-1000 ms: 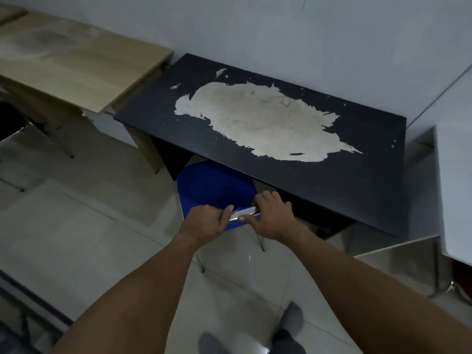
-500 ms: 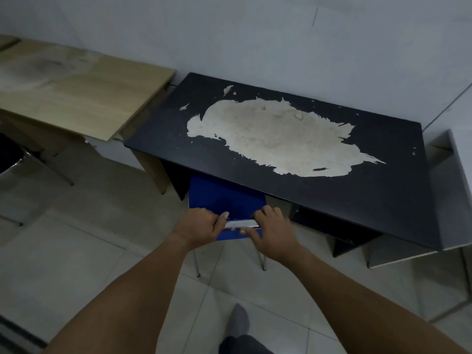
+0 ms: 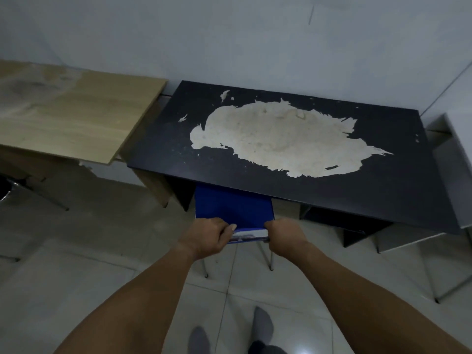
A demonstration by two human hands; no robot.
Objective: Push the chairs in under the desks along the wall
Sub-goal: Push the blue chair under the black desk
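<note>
A: Since a second ago the blue chair has slid farther under the black desk; only its back edge shows, at 6 o'clock of the desk.

B: Hands?

A: Left hand and right hand both clamp the top rail, arms outstretched. Nearly tucked in.

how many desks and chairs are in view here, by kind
Desks: 3: black desk with worn top, light wooden desk, grey desk at right edge
Chairs: 2: blue chair with metal frame, dark chair, partly visible at left edge
Total: 5
</note>
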